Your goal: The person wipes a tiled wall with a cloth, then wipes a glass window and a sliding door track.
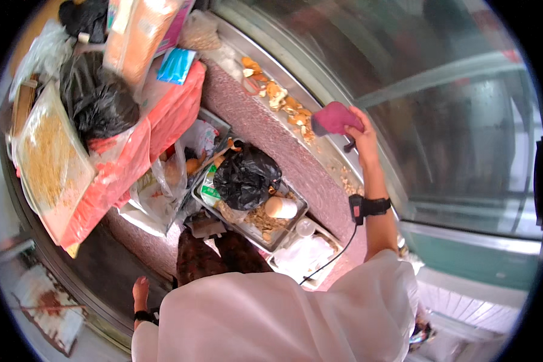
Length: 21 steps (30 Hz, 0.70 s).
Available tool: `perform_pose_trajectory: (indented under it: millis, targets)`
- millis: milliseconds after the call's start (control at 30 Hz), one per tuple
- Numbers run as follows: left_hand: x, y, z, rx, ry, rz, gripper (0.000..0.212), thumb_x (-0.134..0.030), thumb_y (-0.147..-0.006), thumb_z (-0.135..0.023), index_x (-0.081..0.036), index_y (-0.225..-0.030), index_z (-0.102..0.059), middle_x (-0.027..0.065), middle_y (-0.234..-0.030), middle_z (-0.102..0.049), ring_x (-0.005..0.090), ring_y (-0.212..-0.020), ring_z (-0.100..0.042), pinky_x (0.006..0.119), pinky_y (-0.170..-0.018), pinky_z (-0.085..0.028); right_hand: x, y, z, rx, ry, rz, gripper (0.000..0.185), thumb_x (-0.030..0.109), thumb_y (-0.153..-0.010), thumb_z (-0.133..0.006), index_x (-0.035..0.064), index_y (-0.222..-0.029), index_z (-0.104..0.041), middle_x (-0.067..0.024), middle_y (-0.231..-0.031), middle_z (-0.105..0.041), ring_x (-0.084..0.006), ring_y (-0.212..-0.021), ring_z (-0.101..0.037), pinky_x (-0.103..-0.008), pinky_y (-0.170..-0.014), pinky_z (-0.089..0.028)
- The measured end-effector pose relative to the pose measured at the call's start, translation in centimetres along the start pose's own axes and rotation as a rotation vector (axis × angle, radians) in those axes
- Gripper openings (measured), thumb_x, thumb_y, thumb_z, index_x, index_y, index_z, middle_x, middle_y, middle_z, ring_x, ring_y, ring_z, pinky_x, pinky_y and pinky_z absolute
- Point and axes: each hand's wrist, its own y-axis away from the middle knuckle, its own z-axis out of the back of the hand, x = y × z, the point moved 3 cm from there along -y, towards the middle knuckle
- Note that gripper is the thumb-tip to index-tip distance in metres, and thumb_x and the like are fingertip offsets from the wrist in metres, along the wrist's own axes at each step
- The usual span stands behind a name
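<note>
My right hand grips a maroon cloth item, dark grey at one end, and holds it out over the window ledge. Orange and pale peel-like scraps lie strewn along that ledge beside the cloth. A small dark object shows just below the same hand. At the lower left my left hand hangs low by my side, with nothing visible in it; its fingers are too small to read.
A red plastic-covered table at left carries a black bag and a crumb-covered board. In front of me, a metal tray holds a black bag and a jar. Glass panes border the ledge.
</note>
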Motion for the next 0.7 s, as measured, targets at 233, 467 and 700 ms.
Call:
perform_pose_trajectory:
  millis: [233,467,700]
  targets:
    - [-37.9,-1.3,10.3,-0.02,-0.047,-0.83,0.039,-0.013,-0.077,-0.064,-0.004,-0.114,-0.057,0.0154,-0.11,-0.059,0.0297,-0.098,-0.058,0.035,-0.082,-0.046,-7.6,12.0,-0.5,-0.129,-0.995,-0.227,0.039,0.004,-0.076,-0.06,0.0051,-0.114,-0.051,-0.0066,-0.102,-0.059,-0.0192,-0.091,-0.057,-0.0292,-0.076,-0.048]
    - [-65.6,11.9,5.7,0.422,-0.085,-1.465,0.043,-0.019,-0.081,-0.066,-0.005,-0.119,-0.053,0.0087,-0.12,-0.054,0.0198,-0.105,-0.053,0.031,-0.087,-0.043,-8.2,18.4,-1.4,-0.109,-1.241,-0.11,0.042,-0.004,-0.074,-0.052,0.0029,-0.115,-0.051,-0.0102,-0.116,-0.052,-0.0219,-0.107,-0.05,-0.0325,-0.092,-0.041]
    - [-71.9,15.7,-4.5,0.979,0.341,-0.931,0.03,-0.022,-0.082,-0.066,-0.001,-0.102,-0.059,0.0031,-0.1,-0.061,0.0128,-0.096,-0.055,0.027,-0.083,-0.044,-8.3,22.0,0.5,-0.193,-1.118,-0.081,0.045,0.009,-0.079,-0.053,0.0031,-0.123,-0.047,-0.0098,-0.122,-0.048,-0.0216,-0.114,-0.046,-0.0312,-0.098,-0.034]
